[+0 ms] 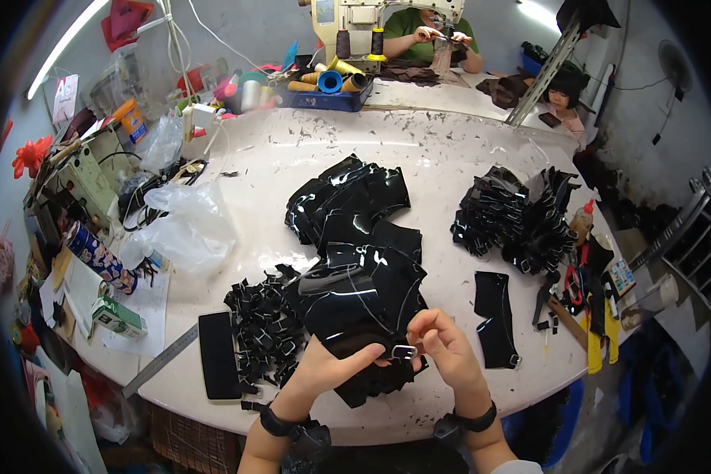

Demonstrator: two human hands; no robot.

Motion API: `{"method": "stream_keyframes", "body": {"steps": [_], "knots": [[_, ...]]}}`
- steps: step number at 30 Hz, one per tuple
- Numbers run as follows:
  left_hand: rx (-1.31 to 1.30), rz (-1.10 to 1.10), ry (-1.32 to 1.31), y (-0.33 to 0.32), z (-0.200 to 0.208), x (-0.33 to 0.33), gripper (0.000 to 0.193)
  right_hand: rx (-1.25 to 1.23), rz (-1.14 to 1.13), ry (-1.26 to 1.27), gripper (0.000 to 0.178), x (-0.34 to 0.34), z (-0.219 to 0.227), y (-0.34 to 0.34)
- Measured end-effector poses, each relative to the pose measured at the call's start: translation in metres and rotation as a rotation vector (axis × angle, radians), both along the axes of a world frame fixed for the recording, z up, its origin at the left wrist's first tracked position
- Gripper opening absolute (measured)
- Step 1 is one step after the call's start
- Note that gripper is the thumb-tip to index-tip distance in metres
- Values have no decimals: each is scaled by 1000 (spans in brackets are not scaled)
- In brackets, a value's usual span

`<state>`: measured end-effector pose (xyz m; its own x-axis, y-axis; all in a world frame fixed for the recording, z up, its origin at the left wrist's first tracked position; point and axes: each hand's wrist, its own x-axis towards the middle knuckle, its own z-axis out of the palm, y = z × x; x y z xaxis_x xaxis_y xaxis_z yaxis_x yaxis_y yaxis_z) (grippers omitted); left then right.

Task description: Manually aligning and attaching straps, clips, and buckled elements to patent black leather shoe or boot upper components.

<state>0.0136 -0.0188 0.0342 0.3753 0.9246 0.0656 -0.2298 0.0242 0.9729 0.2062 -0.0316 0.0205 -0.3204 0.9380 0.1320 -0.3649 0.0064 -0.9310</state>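
My left hand (336,370) grips a glossy black patent-leather piece (344,296), thumb on top and the other fingers mostly hidden beneath it. A small silver buckle (404,351) sits at the piece's near edge, just past my left thumb. Close by on the right, my right hand (448,349) has thumb and forefinger bent together beside the buckle; whatever is between them is too small to make out. Beyond the held piece lies a loose heap of similar black pieces (347,197). Small black straps with buckles (265,324) are piled to the left.
A phone (220,355) and a steel ruler (162,359) lie at left, near a plastic bag (186,225). To the right are stacked black pieces (494,209), one separate piece (494,316) and yellow-handled scissors (595,340). Another person works at a sewing machine (347,24) behind.
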Motion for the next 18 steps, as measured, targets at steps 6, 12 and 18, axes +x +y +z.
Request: {"method": "stream_keyframes", "body": {"steps": [6, 12, 18], "knots": [[-10, -29, 12, 1, 4, -1, 19, 43, -41, -167, 11, -6, 11, -5], [114, 17, 84, 3, 8, 0, 24, 97, -66, -257, 8, -4, 7, -5], [33, 43, 62, 1, 13, 4, 24, 163, -97, -343, 4, -11, 10, -8]]}}
